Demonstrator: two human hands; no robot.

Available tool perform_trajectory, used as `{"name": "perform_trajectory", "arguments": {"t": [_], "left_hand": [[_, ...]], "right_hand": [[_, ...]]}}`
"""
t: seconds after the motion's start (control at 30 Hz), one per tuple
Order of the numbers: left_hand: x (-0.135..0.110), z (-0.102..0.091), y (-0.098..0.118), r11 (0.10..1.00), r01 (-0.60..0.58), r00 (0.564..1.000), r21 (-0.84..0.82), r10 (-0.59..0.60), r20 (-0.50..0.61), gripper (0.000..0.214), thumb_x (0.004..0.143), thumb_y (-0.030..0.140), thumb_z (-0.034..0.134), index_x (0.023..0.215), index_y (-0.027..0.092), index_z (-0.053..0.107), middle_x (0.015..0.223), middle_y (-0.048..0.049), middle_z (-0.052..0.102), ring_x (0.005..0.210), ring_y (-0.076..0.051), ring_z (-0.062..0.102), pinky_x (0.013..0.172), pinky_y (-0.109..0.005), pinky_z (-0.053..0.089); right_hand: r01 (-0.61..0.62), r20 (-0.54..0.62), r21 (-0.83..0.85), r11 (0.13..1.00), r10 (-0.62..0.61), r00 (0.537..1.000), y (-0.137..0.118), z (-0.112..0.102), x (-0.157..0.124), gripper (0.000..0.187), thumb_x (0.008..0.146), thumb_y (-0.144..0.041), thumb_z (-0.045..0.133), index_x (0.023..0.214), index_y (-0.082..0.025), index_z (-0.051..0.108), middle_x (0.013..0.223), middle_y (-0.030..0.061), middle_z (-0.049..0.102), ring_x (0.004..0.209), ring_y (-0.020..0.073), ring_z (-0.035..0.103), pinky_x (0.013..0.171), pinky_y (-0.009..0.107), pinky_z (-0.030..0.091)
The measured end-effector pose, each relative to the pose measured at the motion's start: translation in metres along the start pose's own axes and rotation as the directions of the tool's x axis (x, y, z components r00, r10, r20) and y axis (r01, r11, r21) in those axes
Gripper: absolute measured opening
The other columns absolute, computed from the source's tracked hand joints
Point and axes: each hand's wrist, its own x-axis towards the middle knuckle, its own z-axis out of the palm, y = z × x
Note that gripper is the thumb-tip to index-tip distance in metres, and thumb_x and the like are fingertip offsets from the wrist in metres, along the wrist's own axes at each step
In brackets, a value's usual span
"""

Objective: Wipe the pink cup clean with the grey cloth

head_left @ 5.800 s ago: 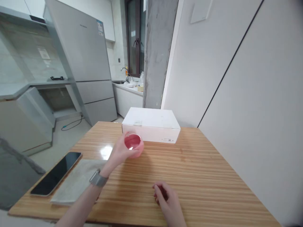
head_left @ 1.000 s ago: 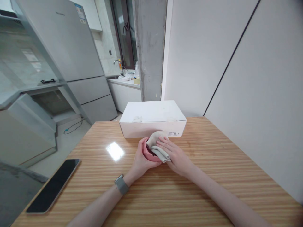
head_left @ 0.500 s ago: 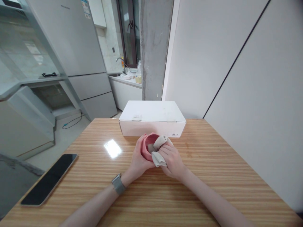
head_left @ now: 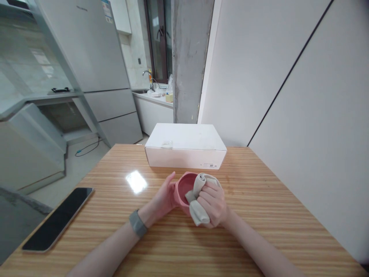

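Item: pink cup (head_left: 182, 188), held just in front of the white box (head_left: 185, 146) and low over the wooden worktop (head_left: 259, 215); whether its base touches the worktop we cannot tell, as our hands hide it. The cup is tilted, its mouth turned toward us and a little to the right.

Item: beige cloth (head_left: 198, 200), bunched, part of it pushed into the mouth of the cup, the rest hanging over the rim on the near right side.

State of the work, as we judge it: wiping of the cup's inside is under way, not finished. The cloth sits against the right inner wall; the left inner wall shows bare and pink. We cannot tell clean from unwiped surface by sight.

Left hand (head_left: 165, 194): curled around the cup's left outer wall from below, thumb raised beside the rim, forearm running in from the near left, a grey wristband at the wrist.

Right hand (head_left: 213, 204): fingers pressed together and folded over the cloth, clamping it against the cup's rim; wrist bent inward, forearm from the near right.

Also present: a dark phone (head_left: 57, 218), lying flat well to the left of the box, near the worktop's left edge.
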Motion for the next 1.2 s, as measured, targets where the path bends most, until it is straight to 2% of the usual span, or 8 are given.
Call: {"name": "perform_trajectory", "arguments": {"t": [0.13,0.3,0.5,0.63,0.73,0.83,0.93,1.2], "left_hand": [[0.000,-0.011,0.002,0.998,0.029,0.996,0.063,-0.034,0.082,0.050,0.089,0.060,0.051,0.103,0.016,0.071,0.095,-0.0075,0.075,0.087,-0.021,0.068,0.080,-0.032,0.052],[0.002,-0.009,-0.004,0.996,-0.063,0.998,0.065,0.063,0.009,0.044,0.087,0.049,0.061,0.114,0.016,0.069,0.109,-0.0071,0.073,0.107,-0.023,0.064,0.100,-0.037,0.045],[0.001,0.001,-0.002,0.989,-0.109,0.988,0.104,0.119,-0.098,0.043,0.084,0.050,0.065,0.109,0.015,0.070,0.093,-0.0074,0.074,0.091,-0.024,0.066,0.081,-0.037,0.052],[-0.002,0.003,-0.007,0.988,-0.140,0.979,0.064,0.147,-0.138,0.034,0.081,0.047,0.069,0.072,0.015,0.066,0.061,-0.0002,0.062,0.057,-0.012,0.054,0.060,-0.026,0.047],[-0.003,0.005,-0.012,0.977,-0.214,0.969,-0.014,0.210,-0.129,0.037,0.081,0.040,0.071,0.058,0.015,0.057,0.054,0.0021,0.056,0.053,-0.009,0.048,0.056,-0.022,0.041],[-0.004,0.010,-0.010,0.980,-0.191,0.981,-0.061,0.189,-0.042,0.025,0.085,0.038,0.066,0.081,0.014,0.070,0.068,-0.0022,0.066,0.065,-0.013,0.057,0.065,-0.025,0.045],[-0.005,0.012,-0.002,0.987,-0.148,0.988,-0.067,0.150,0.031,0.042,0.090,0.045,0.056,0.112,0.012,0.069,0.099,-0.0096,0.073,0.090,-0.022,0.064,0.085,-0.032,0.046],[-0.004,-0.023,0.012,0.990,0.054,0.997,0.129,-0.060,0.039,0.039,0.085,0.044,0.064,0.106,0.012,0.072,0.097,-0.0083,0.075,0.090,-0.020,0.063,0.089,-0.032,0.043]], "right_hand": [[0.072,0.029,0.008,0.997,-0.073,0.997,-0.006,-0.002,0.002,0.039,0.092,-0.029,0.036,0.055,-0.027,0.046,0.048,0.0002,0.043,0.050,0.0188,0.036,0.054,0.035,0.032],[0.035,0.045,0.025,0.999,-0.036,0.998,-0.005,0.005,0.001,0.040,0.092,-0.032,0.034,0.055,-0.026,0.046,0.050,0.0003,0.045,0.050,0.0183,0.038,0.054,0.036,0.033],[-0.081,0.051,0.033,0.996,0.079,0.996,-0.001,0.014,-0.005,0.027,0.084,-0.026,0.040,0.058,-0.025,0.047,0.050,0.0007,0.048,0.053,0.0191,0.041,0.061,0.036,0.038],[-0.180,0.025,-0.083,0.980,0.182,0.983,-0.005,0.024,-0.005,0.026,0.084,-0.027,0.040,0.060,-0.025,0.048,0.054,0.0031,0.053,0.057,0.0205,0.045,0.063,0.038,0.038],[-0.206,-0.052,-0.151,0.967,0.200,0.978,-0.010,0.027,-0.004,0.027,0.085,-0.027,0.040,0.059,-0.025,0.047,0.052,0.0028,0.051,0.055,0.0198,0.043,0.060,0.037,0.035],[-0.135,-0.097,-0.154,0.979,0.121,0.988,-0.012,0.024,-0.002,0.028,0.084,-0.026,0.039,0.057,-0.025,0.045,0.049,0.0013,0.047,0.052,0.0183,0.039,0.058,0.036,0.033],[-0.035,-0.084,-0.122,0.992,0.025,0.996,-0.012,0.018,0.001,0.031,0.085,-0.027,0.037,0.054,-0.025,0.043,0.048,0.0002,0.044,0.050,0.0176,0.036,0.055,0.034,0.030],[0.082,0.025,-0.005,0.997,-0.082,0.996,-0.025,0.017,0.007,0.034,0.086,-0.032,0.035,0.053,-0.025,0.044,0.047,0.0001,0.042,0.049,0.0173,0.032,0.053,0.034,0.026]]}}
